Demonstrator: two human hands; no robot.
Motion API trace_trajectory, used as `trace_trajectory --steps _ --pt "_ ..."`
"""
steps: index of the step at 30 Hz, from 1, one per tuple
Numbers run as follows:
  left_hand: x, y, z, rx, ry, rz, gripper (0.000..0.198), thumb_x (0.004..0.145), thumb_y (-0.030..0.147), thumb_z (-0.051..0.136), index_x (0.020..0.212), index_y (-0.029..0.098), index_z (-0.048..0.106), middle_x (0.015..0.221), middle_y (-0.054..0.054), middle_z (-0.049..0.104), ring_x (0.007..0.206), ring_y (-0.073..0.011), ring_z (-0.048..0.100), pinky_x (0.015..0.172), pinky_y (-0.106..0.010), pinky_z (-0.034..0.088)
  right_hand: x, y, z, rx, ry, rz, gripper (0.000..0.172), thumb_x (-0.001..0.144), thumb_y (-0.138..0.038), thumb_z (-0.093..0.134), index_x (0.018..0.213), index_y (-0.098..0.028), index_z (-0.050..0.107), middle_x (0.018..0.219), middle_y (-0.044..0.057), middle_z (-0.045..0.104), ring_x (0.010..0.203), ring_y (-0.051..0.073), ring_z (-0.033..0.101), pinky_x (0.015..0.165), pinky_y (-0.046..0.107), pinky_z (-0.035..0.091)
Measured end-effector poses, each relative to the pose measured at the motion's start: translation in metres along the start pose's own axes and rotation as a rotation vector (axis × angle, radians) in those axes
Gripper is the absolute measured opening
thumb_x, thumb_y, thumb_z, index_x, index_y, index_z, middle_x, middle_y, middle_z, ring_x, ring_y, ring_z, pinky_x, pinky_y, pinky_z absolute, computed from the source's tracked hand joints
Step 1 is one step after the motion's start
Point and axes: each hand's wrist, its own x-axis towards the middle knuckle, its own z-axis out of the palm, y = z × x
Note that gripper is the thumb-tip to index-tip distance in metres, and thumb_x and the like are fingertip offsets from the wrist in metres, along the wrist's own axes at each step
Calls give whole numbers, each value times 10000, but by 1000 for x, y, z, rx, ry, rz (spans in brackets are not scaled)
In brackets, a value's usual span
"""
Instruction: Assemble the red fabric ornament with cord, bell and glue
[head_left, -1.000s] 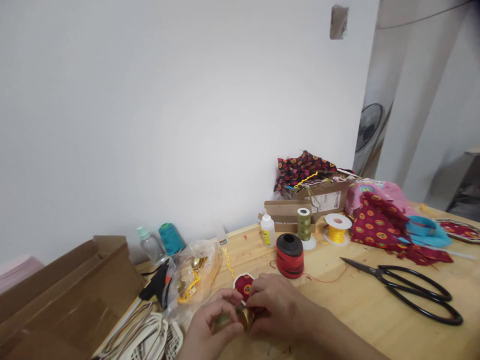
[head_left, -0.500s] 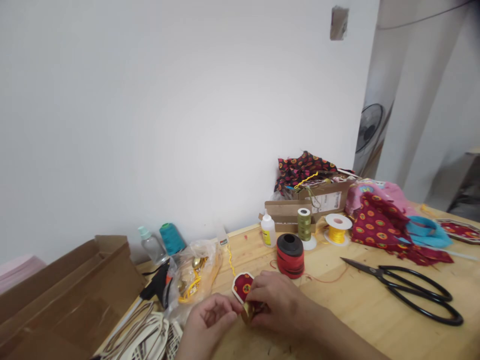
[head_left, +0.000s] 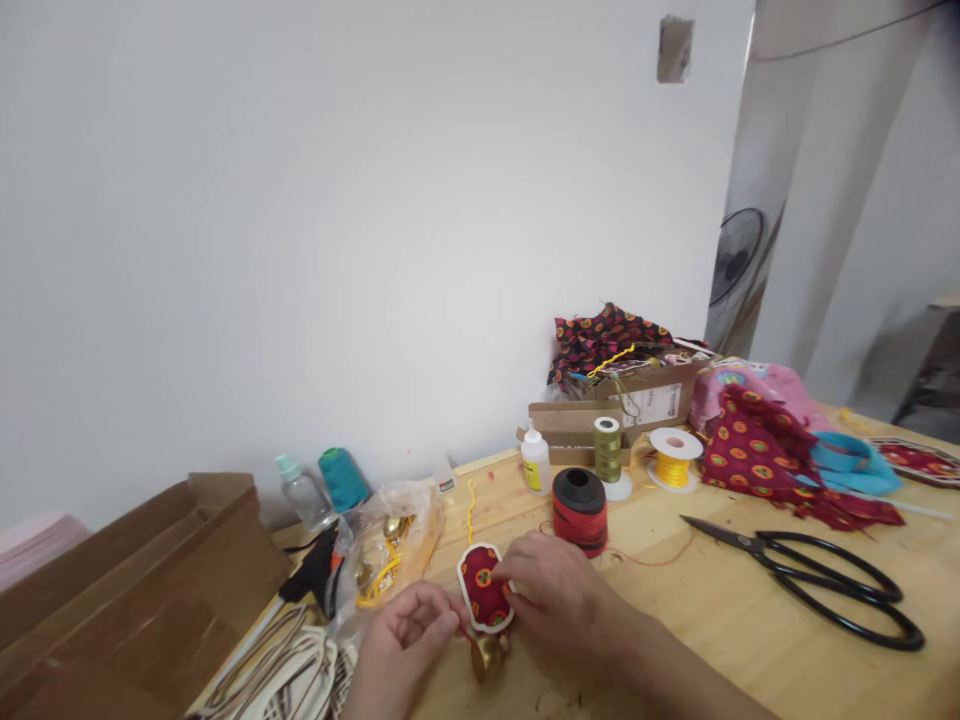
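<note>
A small fabric pendant (head_left: pixel 487 590), dark red with orange round motifs and a white border, lies on the wooden table with a twisted yellow cord (head_left: pixel 472 510) at its top. Below its lower edge is a brass bell (head_left: pixel 486 658). My right hand (head_left: pixel 562 600) grips the pendant's right edge, its fingers lying over the front. To the left, my left hand (head_left: pixel 412 640) is closed in a pinch; a thin reddish thread (head_left: pixel 469 632) shows between its fingertips and the pendant's bottom. How the bell is attached cannot be made out.
Behind my hands stand a red thread spool (head_left: pixel 580 512), a glue bottle (head_left: pixel 535 463) and a yellow cord spool (head_left: pixel 675 460). Black scissors (head_left: pixel 810 575) lie right. A plastic bag (head_left: pixel 405 530), a glue gun (head_left: pixel 315 570) and a cardboard box (head_left: pixel 142 600) crowd the left.
My right hand has shifted off the bell and up along the pendant's right edge. More of the pendant and the bell shows. My left hand has moved slightly left, away from them.
</note>
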Motion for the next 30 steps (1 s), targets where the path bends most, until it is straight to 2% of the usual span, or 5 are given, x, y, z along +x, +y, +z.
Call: trace_trajectory --steps 6,10,14,23,30 --pt "-2 -3 -1 34 6 26 173 600 267 699 536 159 580 577 -4 636 560 -128 555 557 -207 413 2 -1 0 50 21 -26 160 768 -299 546 879 -205 612 812 19 617 751 142 520 660 234 348" --pt "-4 -4 5 75 -85 130 136 590 214 702 518 168 597 710 -27 635 724 -170 573 676 -253 438 2 -6 3 190 -28 -163 227 793 -374 504 881 -196 613 780 16 614 720 121 527 615 199 354" --pt "-6 -4 8 128 -109 179 103 587 221 707 537 187 625 843 -36 619 861 -197 554 777 -285 418 -1 -8 12 317 -116 -247 217 780 -365 522 880 -202 626 801 1 602 709 99 530 593 167 356" --pt "-5 -8 6 195 -203 186 112 629 275 680 576 193 624 847 -36 605 874 -205 556 801 -310 409 -6 -9 10 563 -172 -173 163 742 -289 571 768 -160 669 619 -47 479 549 57 431 485 149 298" --pt "-7 -2 11 343 -250 191 162 705 355 584 723 199 625 917 -65 598 904 -219 552 821 -332 412 -8 -5 14 817 -338 -79 249 720 -319 578 745 -89 667 581 -32 487 525 62 424 452 145 310"
